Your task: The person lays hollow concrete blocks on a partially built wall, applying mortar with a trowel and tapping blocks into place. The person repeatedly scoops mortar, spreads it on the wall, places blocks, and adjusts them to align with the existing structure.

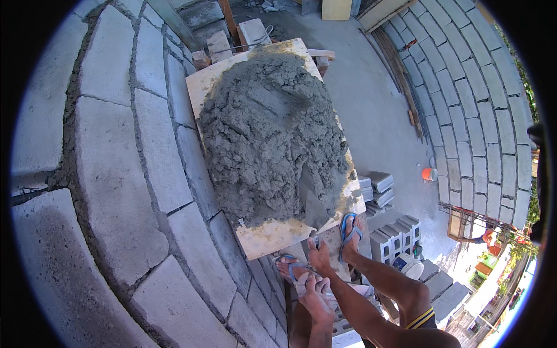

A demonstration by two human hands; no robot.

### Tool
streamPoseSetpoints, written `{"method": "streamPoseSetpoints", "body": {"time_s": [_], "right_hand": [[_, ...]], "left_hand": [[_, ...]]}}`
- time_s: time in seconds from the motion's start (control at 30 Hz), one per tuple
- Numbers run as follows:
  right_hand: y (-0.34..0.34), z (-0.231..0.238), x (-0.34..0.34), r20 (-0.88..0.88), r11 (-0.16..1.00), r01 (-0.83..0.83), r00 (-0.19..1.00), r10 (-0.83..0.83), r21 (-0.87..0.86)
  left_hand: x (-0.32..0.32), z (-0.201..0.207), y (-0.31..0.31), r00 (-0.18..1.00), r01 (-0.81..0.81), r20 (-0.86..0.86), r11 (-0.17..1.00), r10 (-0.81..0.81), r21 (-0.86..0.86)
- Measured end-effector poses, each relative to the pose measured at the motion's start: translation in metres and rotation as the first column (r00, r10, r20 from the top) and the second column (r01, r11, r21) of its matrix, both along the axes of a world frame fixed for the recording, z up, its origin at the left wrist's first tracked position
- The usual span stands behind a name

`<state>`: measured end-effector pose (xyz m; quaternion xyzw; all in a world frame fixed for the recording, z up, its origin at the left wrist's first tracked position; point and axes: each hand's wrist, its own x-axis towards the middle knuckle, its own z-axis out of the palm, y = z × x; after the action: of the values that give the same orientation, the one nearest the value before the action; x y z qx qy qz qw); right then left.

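My right hand (319, 257) grips the handle of a trowel (315, 212). The trowel's grey blade points away from me, its tip in the near edge of a big heap of wet grey mortar (261, 133). Under the mortar lies a pale wooden board (270, 239), smeared along its rim. Closer to me, my left hand (317, 298) has its fingers curled in, with a small pale thing beside them that I cannot make out. My feet in blue flip-flops (351, 227) stand at the board's near edge.
A wall of grey blocks (110, 151) rises close on my left. Hollow blocks (397, 238) and a white bucket (409, 265) stand to the right, low down. Farther off are an orange bucket (429, 174) and another block wall (464, 110). Loose blocks (253, 32) lie beyond the board.
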<state>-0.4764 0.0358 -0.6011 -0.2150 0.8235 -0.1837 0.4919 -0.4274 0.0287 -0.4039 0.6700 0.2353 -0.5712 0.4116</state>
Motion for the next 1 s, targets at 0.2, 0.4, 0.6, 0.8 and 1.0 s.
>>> {"method": "streamPoseSetpoints", "body": {"time_s": [0.2,0.4,0.6,0.8,1.0], "right_hand": [[0.025,0.001,-0.057,0.149,0.984,0.166,0.973,-0.175,0.072],[-0.094,-0.053,-0.005,0.639,0.875,0.484,0.667,-0.383,0.018],[-0.08,0.072,-0.042,0.61,0.951,0.283,0.778,-0.151,-0.125],[-0.081,0.272,-0.103,0.699,0.963,0.269,0.687,-0.198,0.008],[-0.049,0.426,-0.11,0.773,0.918,0.325,0.514,-0.373,0.227]], "left_hand": [[0.004,-0.002,-0.009,0.998,-0.033,-0.053,0.999,0.032,-0.027],[0.014,-0.019,-0.01,0.999,-0.053,0.008,0.997,0.054,-0.057],[0.025,0.01,-0.058,0.992,-0.111,0.044,0.985,0.118,-0.13],[0.043,0.141,-0.075,0.964,0.265,0.08,0.867,-0.255,-0.423],[0.073,0.293,-0.034,0.856,0.453,0.476,0.74,-0.204,-0.497]]}}
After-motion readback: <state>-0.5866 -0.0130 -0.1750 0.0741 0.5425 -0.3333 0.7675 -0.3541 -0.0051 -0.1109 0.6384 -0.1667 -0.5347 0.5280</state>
